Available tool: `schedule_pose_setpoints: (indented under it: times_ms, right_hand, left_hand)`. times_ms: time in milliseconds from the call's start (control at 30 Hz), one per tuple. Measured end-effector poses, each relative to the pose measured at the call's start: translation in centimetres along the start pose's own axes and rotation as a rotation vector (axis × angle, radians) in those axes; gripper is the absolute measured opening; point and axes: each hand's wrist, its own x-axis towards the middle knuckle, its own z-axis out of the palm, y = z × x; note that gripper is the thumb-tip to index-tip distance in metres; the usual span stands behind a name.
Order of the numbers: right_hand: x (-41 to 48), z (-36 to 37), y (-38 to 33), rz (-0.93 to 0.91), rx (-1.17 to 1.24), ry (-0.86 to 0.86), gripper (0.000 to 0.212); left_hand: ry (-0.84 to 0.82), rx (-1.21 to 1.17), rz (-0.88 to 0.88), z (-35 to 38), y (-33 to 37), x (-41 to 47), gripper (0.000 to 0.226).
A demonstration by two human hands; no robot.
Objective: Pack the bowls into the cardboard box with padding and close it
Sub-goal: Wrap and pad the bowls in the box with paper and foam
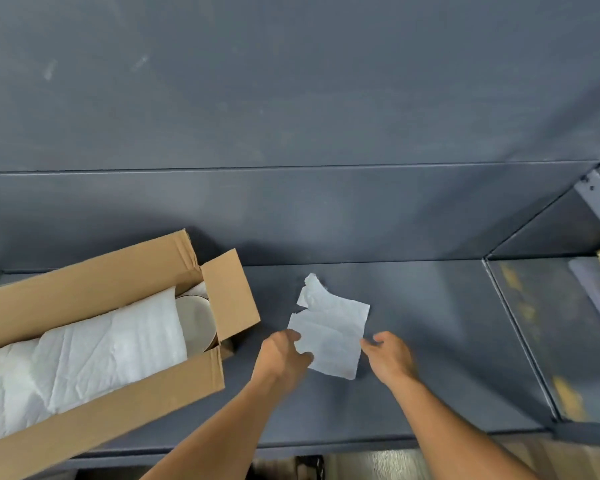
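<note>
Seen from the head camera, an open box sits at left on a dark shelf. It holds white padding, with a bowl showing at its right end. Just beside the box, the left hand pinches the left edge of a torn paper. The right hand, fingers curled, meets the right edge; I cannot tell whether it grips.

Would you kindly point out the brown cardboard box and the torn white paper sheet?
Brown cardboard box (pixel 229 296): head view, end flap.
Torn white paper sheet (pixel 329 330): head view, its middle.
</note>
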Motion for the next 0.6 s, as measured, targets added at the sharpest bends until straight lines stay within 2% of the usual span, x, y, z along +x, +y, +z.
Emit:
schedule_pose_setpoints:
  times_ms: [100,200,300,400,600]
  right_hand:
    - [0.9,1.0,1.2,0.024,-0.053,-0.053,0.028]
    - [1.4,2.0,1.3,0.026,-0.057,-0.035,0.036]
    - [1.8,2.7,0.8,0.023,-0.064,-0.002,0.029]
    - [2.4,3.3,0.5,0.046,-0.101,0.021,0.040]
    - [2.7,3.2,0.4,0.047,-0.094,-0.010,0.042]
  left_hand:
    - [0.008,0.047,-0.100,1.1,-0.3,1.6,0.052]
    - [0.030,0.128,-0.169,2.2,-0.7,3.1,0.040]
    - [0.066,0.119,-0.250,2.9,-0.9,4.0,0.044]
    - [0.089,0.079,-0.289,3.4,-1.1,4.8,0.047]
    - [0.082,-0.114,-0.332,4.2,-1.3,4.7,0.011]
